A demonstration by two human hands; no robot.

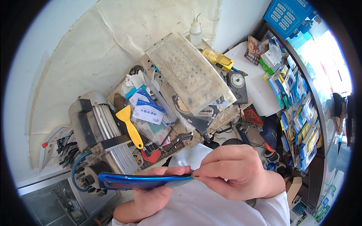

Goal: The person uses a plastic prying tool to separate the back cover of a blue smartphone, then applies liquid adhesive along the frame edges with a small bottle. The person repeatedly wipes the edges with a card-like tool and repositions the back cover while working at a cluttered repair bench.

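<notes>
I'm gripping the blue phone [132,182] in my left hand [152,199], before my shirt [211,207], while my right hand [233,172] is pinching its right end. The work is seeming unfinished; whether that edge is opening, I can't tell.

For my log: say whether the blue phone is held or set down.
Held: the left hand clasps the blue phone from both sides, and the right hand meets its right end.
</notes>
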